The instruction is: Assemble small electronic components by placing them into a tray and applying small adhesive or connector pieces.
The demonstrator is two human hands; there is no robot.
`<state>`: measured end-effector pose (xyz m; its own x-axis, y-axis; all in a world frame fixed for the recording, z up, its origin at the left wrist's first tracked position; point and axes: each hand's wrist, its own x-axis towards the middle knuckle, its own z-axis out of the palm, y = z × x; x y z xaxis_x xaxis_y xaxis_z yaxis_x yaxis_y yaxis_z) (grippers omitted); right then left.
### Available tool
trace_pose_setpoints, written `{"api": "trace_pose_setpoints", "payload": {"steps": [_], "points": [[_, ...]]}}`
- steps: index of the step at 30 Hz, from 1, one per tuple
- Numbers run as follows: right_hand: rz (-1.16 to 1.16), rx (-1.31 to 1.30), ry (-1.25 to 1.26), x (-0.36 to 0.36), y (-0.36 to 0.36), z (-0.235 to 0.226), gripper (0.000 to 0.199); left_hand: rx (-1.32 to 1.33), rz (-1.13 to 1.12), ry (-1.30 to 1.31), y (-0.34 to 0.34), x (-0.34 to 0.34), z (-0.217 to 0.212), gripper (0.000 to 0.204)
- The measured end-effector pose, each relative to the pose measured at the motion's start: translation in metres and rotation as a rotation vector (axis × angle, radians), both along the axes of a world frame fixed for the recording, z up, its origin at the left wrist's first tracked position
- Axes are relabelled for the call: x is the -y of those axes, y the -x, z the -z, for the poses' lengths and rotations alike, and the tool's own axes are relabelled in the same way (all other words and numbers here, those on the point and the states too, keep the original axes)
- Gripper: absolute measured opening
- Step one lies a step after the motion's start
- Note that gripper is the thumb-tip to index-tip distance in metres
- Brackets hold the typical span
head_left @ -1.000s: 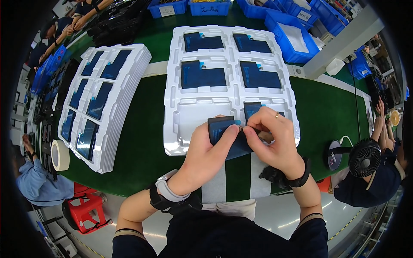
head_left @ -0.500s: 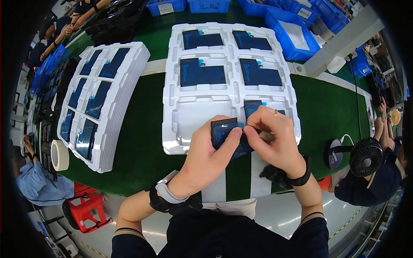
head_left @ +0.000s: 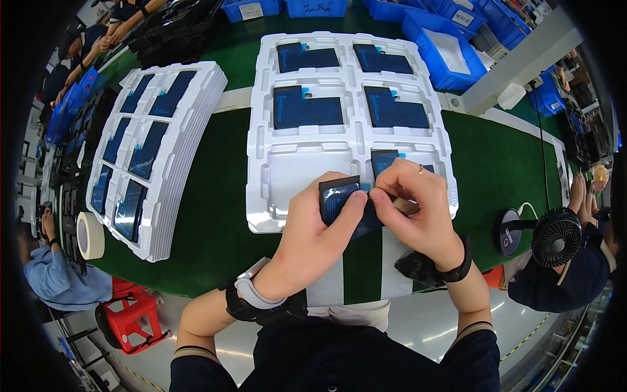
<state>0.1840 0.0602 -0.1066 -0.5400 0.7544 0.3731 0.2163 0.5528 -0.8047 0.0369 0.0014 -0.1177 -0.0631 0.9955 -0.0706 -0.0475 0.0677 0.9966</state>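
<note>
My left hand grips a flat, dark blue-black battery over the near edge of a white plastic tray, its thumb lying across the battery's face. At the battery's right edge is a small light-blue tab, where the thumb and forefinger of my right hand are pinched together; the fingertips hide exactly what they hold. Several L-shaped batteries with blue tabs lie in the tray's pockets. The front left pocket shows bare white plastic. Partly covered by my right hand, another battery lies in the front right pocket.
Left of the tray stands a stack of white trays with batteries in the top one, beside a tape roll. Blue bins line the far side. A small black fan stands right. Other people work at both sides.
Both hands stay almost in place; the battery and the pinching fingers have shifted only very slightly. The tray's view has moved up a little.
</note>
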Motion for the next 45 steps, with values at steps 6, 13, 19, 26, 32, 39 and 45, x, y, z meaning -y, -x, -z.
{"api": "trace_pose_setpoints", "payload": {"steps": [6,13,19,26,32,39,45], "points": [[-0.002,-0.08,0.173,-0.001,-0.003,0.004,0.008,0.063,-0.017,0.002,0.0,-0.001,-0.005,0.018],[0.0,-0.062,0.164,-0.001,-0.002,0.007,0.007,0.089,-0.011,0.025,0.001,-0.003,-0.004,0.018],[-0.011,0.024,-0.025,-0.001,0.001,0.003,0.008,0.022,-0.03,0.004,0.0,-0.003,-0.002,0.017],[-0.031,0.007,0.076,-0.001,-0.002,0.004,0.009,0.062,-0.007,0.071,0.002,-0.003,-0.006,0.018],[-0.019,0.019,-0.016,-0.001,0.002,0.005,0.008,0.022,-0.031,0.021,0.001,-0.001,-0.004,0.018],[-0.038,-0.156,0.335,-0.003,-0.004,0.008,0.008,0.12,-0.024,0.075,0.003,-0.003,-0.004,0.021],[-0.135,-0.483,0.678,-0.009,-0.013,0.004,0.009,0.276,-0.016,0.155,0.007,-0.004,-0.013,0.021]]}}
